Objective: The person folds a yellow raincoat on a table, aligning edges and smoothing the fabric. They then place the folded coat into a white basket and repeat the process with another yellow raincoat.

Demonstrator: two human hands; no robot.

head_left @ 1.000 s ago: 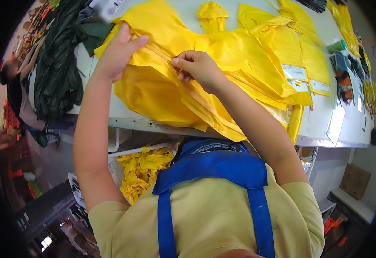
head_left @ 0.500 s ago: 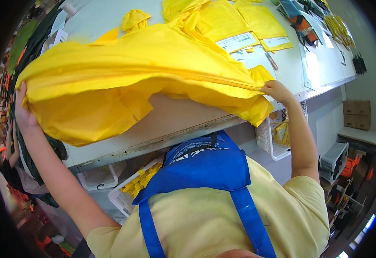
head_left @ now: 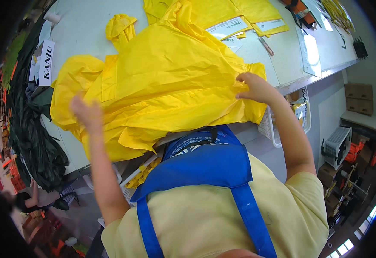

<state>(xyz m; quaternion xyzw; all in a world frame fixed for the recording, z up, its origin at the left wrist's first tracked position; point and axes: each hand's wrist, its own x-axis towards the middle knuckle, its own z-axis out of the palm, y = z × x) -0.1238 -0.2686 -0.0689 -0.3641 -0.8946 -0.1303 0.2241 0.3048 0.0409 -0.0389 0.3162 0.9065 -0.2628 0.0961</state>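
While the person's blue apron (head_left: 205, 165) and pale yellow shirt (head_left: 222, 219) fill the near part of the view, both bare forearms reach up from them to a large yellow raincoat (head_left: 162, 81) spread on the pale worktop (head_left: 84, 34). The left hand (head_left: 87, 114) is blurred; it sits against the raincoat's near left edge, where the plastic hangs over the worktop's rim, and whether its fingers grip the fabric or lie loose I cannot tell. The right hand (head_left: 254, 88) rests on the raincoat's near right corner with its fingers (head_left: 243, 79) curled narrow onto the material, pinching or pressing the hem. Between the two hands the garment lies bunched and creased. Below the left hand, under the worktop, a bin of yellow pieces (head_left: 143, 174) shows. Below and right of the right hand a white wire basket (head_left: 282, 124) hangs at the worktop's edge. Left of the left hand a heap of dark green fabric (head_left: 33, 142) drapes over the worktop's side. Beyond the right hand lie a slim tool (head_left: 265, 46) and white paper labels (head_left: 231, 28), and farther still a stack of folded yellow garments (head_left: 222, 10). Beyond the left hand a loose yellow hood (head_left: 120, 26) lies apart from the raincoat.
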